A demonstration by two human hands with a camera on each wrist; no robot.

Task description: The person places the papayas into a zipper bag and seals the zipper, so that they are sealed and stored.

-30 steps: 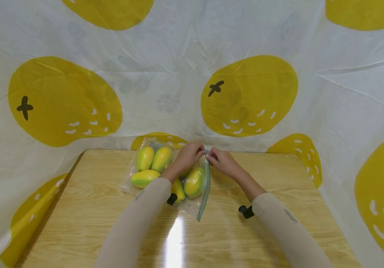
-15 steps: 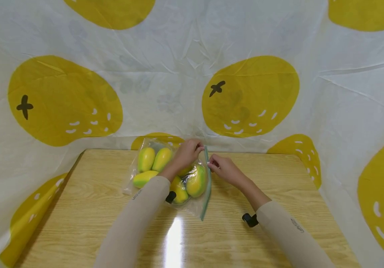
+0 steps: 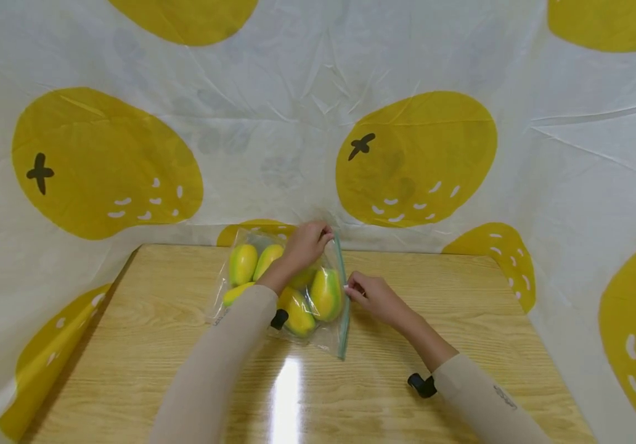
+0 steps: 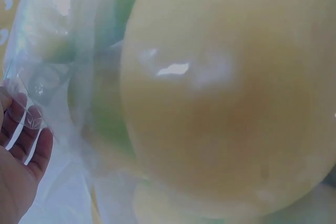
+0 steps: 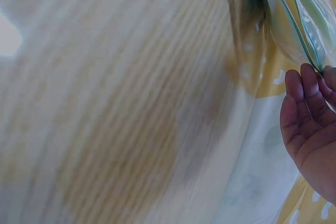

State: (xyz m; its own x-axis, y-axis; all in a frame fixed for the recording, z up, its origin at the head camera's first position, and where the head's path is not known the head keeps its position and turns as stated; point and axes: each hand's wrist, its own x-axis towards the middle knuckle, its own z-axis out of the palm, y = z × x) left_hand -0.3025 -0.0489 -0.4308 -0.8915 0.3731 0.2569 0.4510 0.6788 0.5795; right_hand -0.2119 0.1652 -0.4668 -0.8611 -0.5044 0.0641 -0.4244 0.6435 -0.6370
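A clear zip bag (image 3: 323,340) lies on the table with several yellow-green mangoes (image 3: 326,295) inside. Its green zip strip (image 3: 343,330) runs along the right side. At the far corner of the bag, my left hand (image 3: 305,243) pinches the plastic near the strip's end. My right hand (image 3: 376,297) pinches a small white slider (image 3: 346,287) about midway along the strip. One mango (image 4: 226,98) fills most of the left wrist view, with the left hand (image 4: 21,166) gripping clear film at the edge. In the right wrist view, fingertips of the right hand (image 5: 315,124) meet the zip strip (image 5: 296,17).
The wooden table (image 3: 451,283) reaches back to a white cloth (image 3: 273,166) printed with big yellow fruit, which also hangs at both sides. Black wrist mounts (image 3: 422,385) sit below each wrist. A bright glare lies on the table front.
My right hand has slid toward me along the zip strip, away from the left hand, with the slider. The left hand has shifted slightly away and left, and the strip has straightened.
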